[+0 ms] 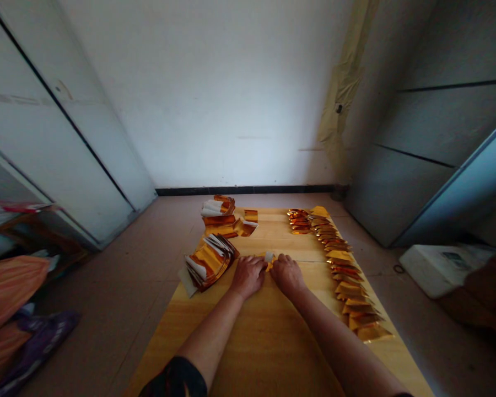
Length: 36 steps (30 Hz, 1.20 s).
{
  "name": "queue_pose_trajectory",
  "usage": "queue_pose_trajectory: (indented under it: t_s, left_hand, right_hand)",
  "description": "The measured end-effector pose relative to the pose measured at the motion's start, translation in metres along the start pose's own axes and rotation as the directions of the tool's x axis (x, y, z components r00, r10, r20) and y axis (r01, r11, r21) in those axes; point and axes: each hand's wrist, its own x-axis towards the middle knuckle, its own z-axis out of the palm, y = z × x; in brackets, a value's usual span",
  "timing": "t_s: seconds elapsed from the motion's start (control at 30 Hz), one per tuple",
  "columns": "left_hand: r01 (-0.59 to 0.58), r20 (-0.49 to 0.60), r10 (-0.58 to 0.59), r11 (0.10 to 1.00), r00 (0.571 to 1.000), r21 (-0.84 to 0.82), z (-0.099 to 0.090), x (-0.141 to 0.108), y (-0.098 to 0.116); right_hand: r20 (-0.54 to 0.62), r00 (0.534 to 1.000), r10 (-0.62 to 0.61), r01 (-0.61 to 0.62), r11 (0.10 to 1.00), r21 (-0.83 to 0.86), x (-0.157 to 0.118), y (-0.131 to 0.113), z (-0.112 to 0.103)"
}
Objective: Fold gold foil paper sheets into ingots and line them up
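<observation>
through the head camera i see the left hand (248, 277) and the right hand (288, 275) close together, palms down on the board, with their fingertips meeting around a small gold foil piece (268, 262) with a white paper backing. the piece lies between the two hands, at their far edge, partly hidden by the fingers. i cannot tell whether they pinch it or only press on it. both bare forearms reach up from the bottom of the view, and a dark patterned sleeve (173, 380) covers the left upper arm. the hands rest on a long pale wooden board (268, 331). just beside the left hand sits a fanned stack of gold foil folds (210, 263) with white paper edges, and beyond it lies a looser pile of gold and white folds (219, 214). to the right, a long row of overlapping gold foil triangles (341, 270) runs down the board's right side, well clear of the right hand. the board stands on a tiled floor (107, 298) before a white wall (215, 94) with a black skirting strip (243, 191). orange cloth (8, 292) and a purple bag (37, 347) lie at far left, and a white box (442, 270) sits at right.
</observation>
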Motion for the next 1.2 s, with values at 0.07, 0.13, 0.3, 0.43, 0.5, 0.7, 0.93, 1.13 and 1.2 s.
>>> queue_pose_trajectory:
  t_s: [0.07, 0.13, 0.3, 0.43, 0.5, 0.7, 0.93, 1.13, 1.2]
  left_hand:
    - [0.008, -0.01, -0.008, 1.0, 1.0, 0.004, -0.001, -0.001, 0.001]
    - [0.015, -0.036, -0.015, 1.0, 0.999, -0.002, -0.001, -0.001, 0.0]
    - [-0.012, -0.073, 0.008, 0.998, 0.997, -0.063, 0.007, 0.005, -0.01]
    - [-0.01, -0.089, -0.001, 0.993, 0.996, -0.121, 0.014, 0.005, -0.016]
    - [-0.001, -0.086, -0.012, 0.989, 0.996, -0.149, 0.013, 0.004, -0.016]
    - [-0.004, -0.073, -0.01, 0.983, 0.997, -0.184, 0.01, 0.002, -0.015]
    - [-0.008, -0.051, 0.001, 0.991, 0.999, -0.136, 0.012, 0.002, -0.015]
    - [-0.023, -0.053, 0.018, 0.997, 0.998, -0.079, 0.013, 0.002, -0.013]
    - [-0.029, -0.072, 0.024, 0.997, 0.997, -0.07, 0.014, 0.002, -0.012]
  right_hand:
    - [-0.027, 1.0, 0.003, -0.003, 1.0, 0.011, -0.002, 0.002, 0.001]
    - [-0.037, 0.999, -0.009, 0.01, 1.0, 0.004, -0.003, 0.005, 0.002]
    - [-0.055, 0.997, -0.05, 0.048, 0.998, -0.03, 0.0, 0.009, 0.002]
    - [-0.092, 0.992, -0.089, 0.083, 0.995, -0.062, 0.0, 0.009, 0.007]
    - [-0.123, 0.986, -0.114, 0.105, 0.992, -0.071, -0.001, 0.01, 0.011]
    - [-0.201, 0.97, -0.14, 0.13, 0.99, -0.061, -0.004, 0.015, 0.021]
    - [-0.241, 0.961, -0.134, 0.127, 0.991, -0.043, -0.001, 0.018, 0.028]
    - [-0.248, 0.963, -0.102, 0.098, 0.995, -0.027, -0.001, 0.018, 0.029]
    - [-0.249, 0.964, -0.098, 0.095, 0.995, -0.023, -0.003, 0.017, 0.027]
